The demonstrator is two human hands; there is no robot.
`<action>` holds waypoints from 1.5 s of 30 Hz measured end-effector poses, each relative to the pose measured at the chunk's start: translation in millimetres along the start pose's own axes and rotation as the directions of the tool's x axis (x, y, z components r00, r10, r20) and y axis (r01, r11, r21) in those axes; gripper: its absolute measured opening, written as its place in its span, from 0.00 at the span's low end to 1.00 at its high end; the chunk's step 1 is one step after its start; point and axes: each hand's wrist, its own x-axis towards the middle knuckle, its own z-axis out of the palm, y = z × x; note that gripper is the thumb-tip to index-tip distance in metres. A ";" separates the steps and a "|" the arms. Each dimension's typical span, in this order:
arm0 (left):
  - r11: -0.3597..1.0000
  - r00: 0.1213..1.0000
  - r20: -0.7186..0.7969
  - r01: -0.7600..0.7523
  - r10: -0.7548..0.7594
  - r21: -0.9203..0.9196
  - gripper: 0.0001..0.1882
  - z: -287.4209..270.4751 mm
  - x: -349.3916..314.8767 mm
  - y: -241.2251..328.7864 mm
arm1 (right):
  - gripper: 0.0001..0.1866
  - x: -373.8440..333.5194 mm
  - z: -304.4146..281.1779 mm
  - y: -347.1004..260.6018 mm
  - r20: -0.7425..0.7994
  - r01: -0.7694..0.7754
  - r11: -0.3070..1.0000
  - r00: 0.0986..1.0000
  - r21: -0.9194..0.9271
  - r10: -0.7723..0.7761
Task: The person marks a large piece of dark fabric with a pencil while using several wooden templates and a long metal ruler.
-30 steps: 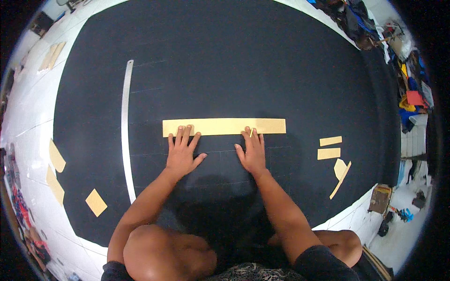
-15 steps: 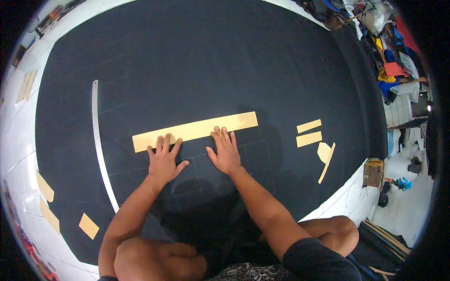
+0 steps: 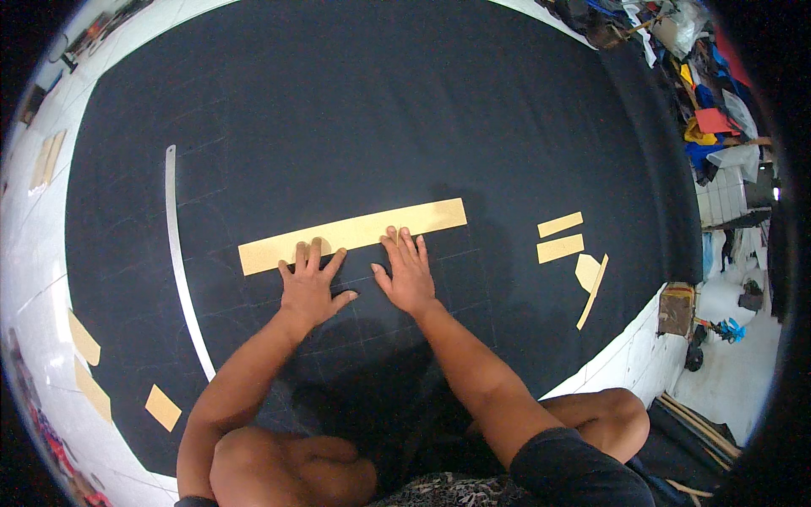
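Fisheye bending curved every straight edge toward the rim, so the true outline of the black cloth [image 3: 355,101] was hard to judge; it spread over a white tiled floor [image 3: 34,279], and its near edge was hidden behind the person's knees and forearms. Both hands lay flat with fingers spread, gripping nothing. The left hand [image 3: 310,290] pressed its fingertips onto the lower edge of the long tan paper strip [image 3: 351,235], covering a small part of it; the right hand [image 3: 409,272] rested on the cloth with its fingertips touching the same edge near the strip's middle. The strip lay tilted, its right end higher, roughly central on the cloth. Whether faint chalk lines crossed the cloth below the strip was difficult to make out.

A thin metal ruler [image 3: 180,262] ran curved along the left, well apart from the left hand. To the right, 2 short tan pieces [image 3: 560,237] and a narrow tan sliver [image 3: 592,291] lay near the cloth's right edge, apart from the strip. More tan offcuts [image 3: 162,407] sat at the lower left edge. Open cloth stretched wide above the strip. A heap of coloured fabric [image 3: 705,101] at the upper right was cut off by the dark rim.
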 end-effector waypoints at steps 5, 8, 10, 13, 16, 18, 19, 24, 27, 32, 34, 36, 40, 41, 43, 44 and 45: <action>1.000 0.994 0.106 0.027 -0.027 0.008 0.50 -16.2 11.2 15.4 | 0.32 2.4 -4.2 -1.3 0.041 -0.037 0.999 0.998 -0.005 0.038; 0.999 0.991 0.129 0.035 -0.039 0.029 0.50 -26.4 21.7 25.1 | 0.33 2.7 -5.4 -0.8 0.044 -0.036 0.999 0.998 0.015 0.036; 0.999 0.996 0.087 0.024 -0.028 0.047 0.51 -21.8 23.7 23.0 | 0.33 2.4 -5.2 -2.6 0.045 -0.044 0.998 0.998 0.034 0.042; 0.999 0.996 0.086 0.034 -0.036 0.030 0.52 -15.1 26.5 19.4 | 0.33 4.7 -5.3 -3.1 0.053 -0.039 0.999 0.998 0.024 0.038; 0.997 0.992 0.117 0.057 -0.052 -0.044 0.52 -16.5 25.2 21.3 | 0.41 5.0 -7.5 -0.9 -0.029 -0.041 0.991 0.999 0.127 0.045; 0.992 0.990 0.132 0.070 -0.056 -0.103 0.53 -12.7 25.2 21.6 | 0.47 7.1 -11.2 -3.2 -0.089 -0.101 0.974 0.989 0.202 0.121; 0.992 0.992 0.114 0.073 -0.061 -0.101 0.53 -9.1 24.0 20.2 | 0.42 14.5 -16.2 -10.7 -0.045 -0.216 0.938 0.971 0.270 0.236; 0.985 0.982 0.182 0.080 -0.052 -0.150 0.56 -14.7 21.1 16.2 | 0.25 76.9 -38.0 -71.6 0.118 -0.296 0.528 0.931 0.796 0.344; 0.989 0.982 0.186 0.065 -0.040 -0.133 0.54 -9.5 29.4 21.3 | 0.24 108.8 -6.9 -88.5 -0.093 0.004 0.747 0.993 0.664 0.077; 0.878 0.984 0.167 0.130 -0.058 -0.461 0.37 -3.5 27.7 17.7 | 0.21 133.6 18.6 -152.6 0.211 -0.098 0.708 0.975 0.699 -0.074; 0.940 0.998 0.045 0.066 -0.054 -0.335 0.35 5.2 26.5 20.9 | 0.17 141.6 26.8 -165.6 0.302 -0.190 0.665 0.952 0.722 -0.056; 0.971 0.999 -0.021 0.028 -0.034 -0.239 0.34 15.4 28.0 25.6 | 0.17 148.1 33.0 -170.1 0.238 -0.080 0.715 0.964 0.694 -0.122; 0.982 1.000 -0.005 0.020 -0.021 -0.186 0.35 23.1 29.0 22.3 | 0.15 148.1 39.5 -188.4 0.302 -0.146 0.704 0.948 0.696 -0.102; 0.982 1.000 0.001 0.015 -0.016 -0.189 0.36 22.9 29.9 22.0 | 0.15 148.0 40.5 -189.0 0.303 -0.135 0.704 0.946 0.698 -0.118; 0.973 1.000 -0.003 0.011 -0.012 -0.231 0.36 21.4 30.3 22.6 | 0.16 148.3 43.9 -188.4 0.301 -0.114 0.703 0.942 0.702 -0.148; 0.968 1.000 -0.005 0.008 -0.009 -0.251 0.37 20.1 30.3 23.0 | 0.16 148.8 46.1 -186.8 0.286 -0.084 0.722 0.944 0.687 -0.163; 0.969 1.000 -0.012 0.000 -0.003 -0.248 0.37 19.4 30.1 23.2 | 0.16 149.4 48.1 -184.9 0.272 -0.054 0.739 0.946 0.671 -0.178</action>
